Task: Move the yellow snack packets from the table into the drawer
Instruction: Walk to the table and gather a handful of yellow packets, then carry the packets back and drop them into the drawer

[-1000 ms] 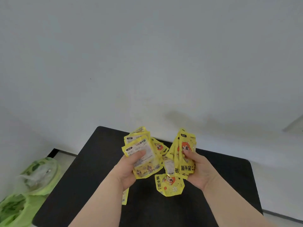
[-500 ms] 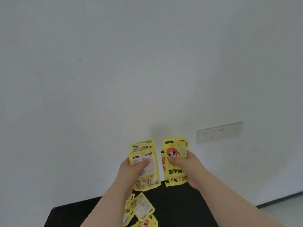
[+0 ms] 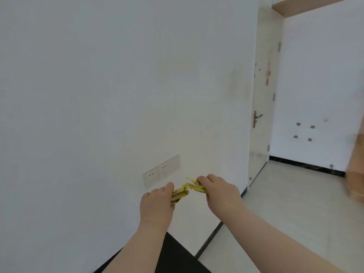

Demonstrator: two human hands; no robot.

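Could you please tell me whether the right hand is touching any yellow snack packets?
Touching. The head view shows the right hand with its fingers curled over a bunch of yellow snack packets, gripping them.

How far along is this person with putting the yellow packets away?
Done: the left hand and right hand each grip a bunch of yellow packets, lifted clear of the black table. In hand: carrying them. Left: no drawer is in view, so nothing looks stowed yet; only a table corner shows.
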